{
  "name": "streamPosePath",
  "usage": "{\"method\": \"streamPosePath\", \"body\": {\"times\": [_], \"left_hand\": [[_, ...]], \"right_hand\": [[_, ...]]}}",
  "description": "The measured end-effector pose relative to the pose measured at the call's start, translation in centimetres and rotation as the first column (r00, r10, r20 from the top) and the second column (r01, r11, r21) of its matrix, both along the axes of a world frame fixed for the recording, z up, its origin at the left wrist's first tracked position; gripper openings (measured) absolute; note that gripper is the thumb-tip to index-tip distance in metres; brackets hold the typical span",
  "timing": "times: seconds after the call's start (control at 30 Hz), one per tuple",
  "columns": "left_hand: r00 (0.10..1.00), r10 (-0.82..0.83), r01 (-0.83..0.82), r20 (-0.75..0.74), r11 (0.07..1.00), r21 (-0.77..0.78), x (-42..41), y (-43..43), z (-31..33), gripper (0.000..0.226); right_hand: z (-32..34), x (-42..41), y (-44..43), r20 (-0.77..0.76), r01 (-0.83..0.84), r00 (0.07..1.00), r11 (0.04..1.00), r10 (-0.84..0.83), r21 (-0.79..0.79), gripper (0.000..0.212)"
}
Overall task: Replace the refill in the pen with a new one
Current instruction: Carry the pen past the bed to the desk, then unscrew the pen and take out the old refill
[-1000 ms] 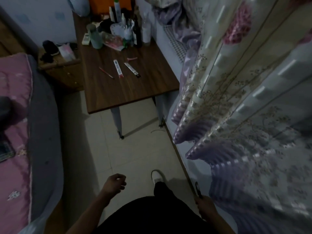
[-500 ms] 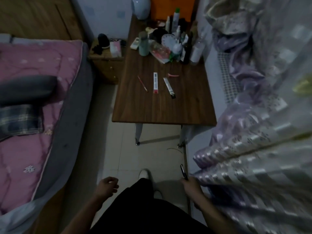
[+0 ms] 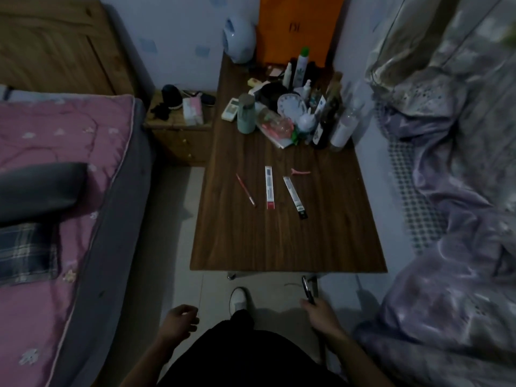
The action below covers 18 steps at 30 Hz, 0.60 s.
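Observation:
My right hand (image 3: pixel 319 311) is low in the view, closed around a dark pen (image 3: pixel 307 290) that sticks up toward the table's near edge. My left hand (image 3: pixel 178 321) hangs loosely curled with nothing in it. On the brown wooden table (image 3: pixel 279 247) lie a thin red refill (image 3: pixel 245 189), a white and red refill packet (image 3: pixel 270 187) and a white and black refill packet (image 3: pixel 294 196), side by side near the middle. A small pink clip (image 3: pixel 300 171) rests just behind them.
Bottles, a cup, a remote and a round clock (image 3: pixel 290 106) crowd the table's far end. A pink bed (image 3: pixel 55 191) is on the left, a curtain and bedding (image 3: pixel 446 191) on the right, a wooden nightstand (image 3: pixel 181 135) beside the table. My white shoe (image 3: pixel 238 298) is on the tiled floor.
The view has swung left and moved closer, so the table now sits centred and nearer. Both hands stay low; the right one keeps hold of the pen.

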State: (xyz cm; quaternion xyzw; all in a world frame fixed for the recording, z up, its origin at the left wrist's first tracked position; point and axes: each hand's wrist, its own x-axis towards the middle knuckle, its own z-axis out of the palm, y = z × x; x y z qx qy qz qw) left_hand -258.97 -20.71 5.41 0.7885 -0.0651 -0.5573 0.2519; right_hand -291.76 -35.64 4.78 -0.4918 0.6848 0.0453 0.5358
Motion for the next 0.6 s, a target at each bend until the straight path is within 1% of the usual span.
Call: {"method": "streamPosePath", "body": {"times": [0.1,0.23,0.3,0.33,0.4,0.5,0.6], "left_hand": [[0.997,-0.081,0.081,0.004,0.995,-0.058,1.9,-5.2,0.0,0.017],[0.978,-0.202,0.206,0.046,0.97,-0.127,3.3,-10.8,0.7,0.02],[0.961,-0.262,0.272,0.084,0.952,-0.144,3.7,-13.1,1.6,0.012],[0.952,-0.286,0.3,0.107,0.942,-0.15,3.9,-14.2,2.1,0.011],[0.937,-0.315,0.338,0.153,0.928,-0.158,4.2,-16.4,3.1,0.014],[0.924,-0.345,0.373,0.168,0.909,-0.185,4.2,-19.0,4.4,0.015],[0.904,-0.388,0.421,0.181,0.885,-0.201,3.8,-20.6,5.2,0.013]], "right_hand": [[-0.1,1.6,-1.4,0.053,0.043,0.998,0.997,-0.047,0.07,0.026],[0.5,4.2,-4.0,0.063,0.083,0.995,0.997,-0.083,0.01,0.024],[1.3,5.7,-5.6,0.108,0.125,0.986,0.992,-0.126,0.011,0.013],[1.6,6.4,-6.3,0.13,0.145,0.981,0.989,-0.146,0.019,0.013],[2.0,7.6,-7.9,0.147,0.165,0.975,0.986,-0.165,0.016,0.026],[2.6,9.4,-9.8,0.195,0.243,0.952,0.97,-0.237,-0.004,0.024],[3.0,11.0,-11.6,0.254,0.347,0.905,0.938,-0.342,0.026,0.037]]}}
